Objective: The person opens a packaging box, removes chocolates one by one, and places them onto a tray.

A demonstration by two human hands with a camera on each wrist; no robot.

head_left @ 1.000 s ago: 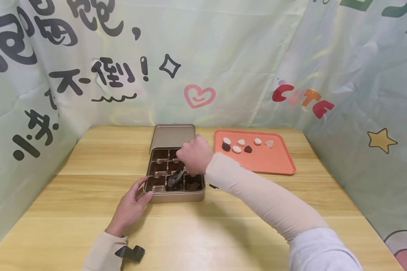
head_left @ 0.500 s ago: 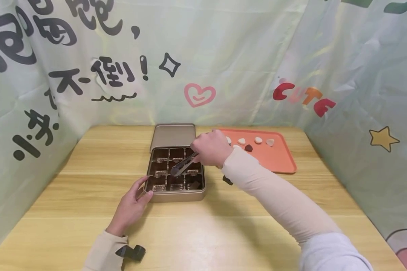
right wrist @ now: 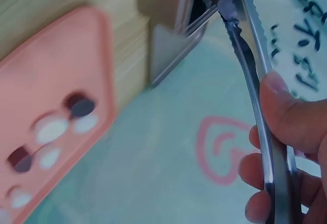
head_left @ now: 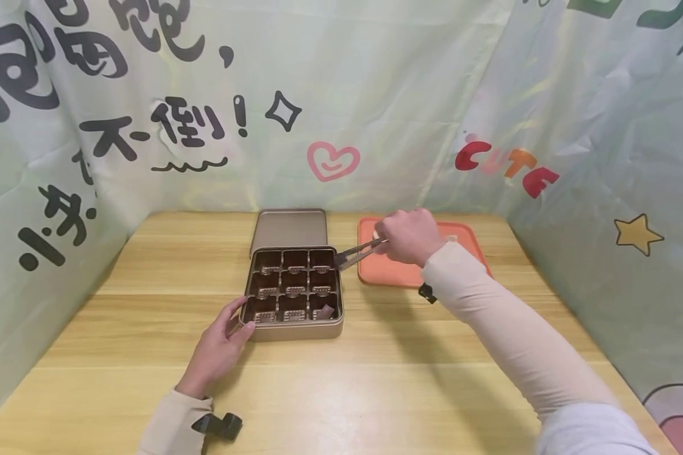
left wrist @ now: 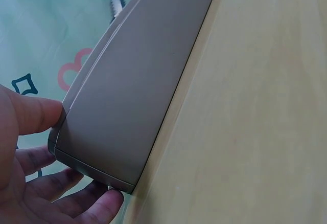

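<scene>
A bronze-coloured tin point(head_left: 296, 332) with a dark nine-compartment insert stands mid-table. A small brown piece point(head_left: 325, 311) lies in its front right compartment. My left hand point(head_left: 219, 347) holds the tin's front left corner; in the left wrist view the thumb point(left wrist: 38, 115) is at the upper edge and the fingers point(left wrist: 56, 185) curl at the side. My right hand point(head_left: 411, 237) grips metal tongs point(right wrist: 250, 70) with serrated edges. Their tips point left, by the tin's back right corner in the head view. The hand covers part of the orange tray point(head_left: 393, 275).
The right wrist view shows several dark pieces point(right wrist: 82, 106) and white pieces point(right wrist: 52, 129) on the tray. Behind the tin lies its flat lid point(head_left: 290, 227). A printed cloth point(head_left: 410, 95) hangs round the wooden table point(head_left: 330, 392).
My right hand has lifted the tongs from the front middle compartment and moved right, to above the tray. The left hand stays at the tin's corner.
</scene>
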